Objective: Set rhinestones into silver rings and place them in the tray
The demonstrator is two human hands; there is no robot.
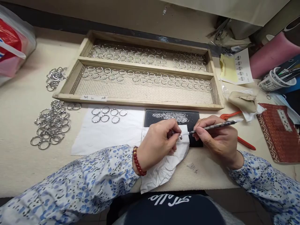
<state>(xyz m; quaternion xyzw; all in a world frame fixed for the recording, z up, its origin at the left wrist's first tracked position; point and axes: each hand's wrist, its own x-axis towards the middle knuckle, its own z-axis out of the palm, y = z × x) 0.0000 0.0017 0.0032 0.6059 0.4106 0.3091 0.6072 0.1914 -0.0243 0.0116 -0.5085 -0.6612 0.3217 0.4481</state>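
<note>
My left hand [159, 139] pinches a small silver ring [180, 136], most of it hidden by the fingers, above a crumpled white tissue [161, 175]. My right hand [217, 137] is closed round a pen-like tool [219, 125] with a white tip, held slantwise with its point at the ring. Just beyond the hands lies a black tray [150, 116] bearing many tiny shiny stones [172, 117]. Several silver rings [105, 118] are set in two rows on a white cloth [89, 140] left of my left hand.
A wooden frame with mesh bottom [140, 101] holds rows of rings at the back. Loose ring piles [52, 125] lie at left, near a plastic bag [14, 43]. At right are orange-handled pliers [246, 143], a red-brown notebook [278, 134] and a cup of tools [272, 82].
</note>
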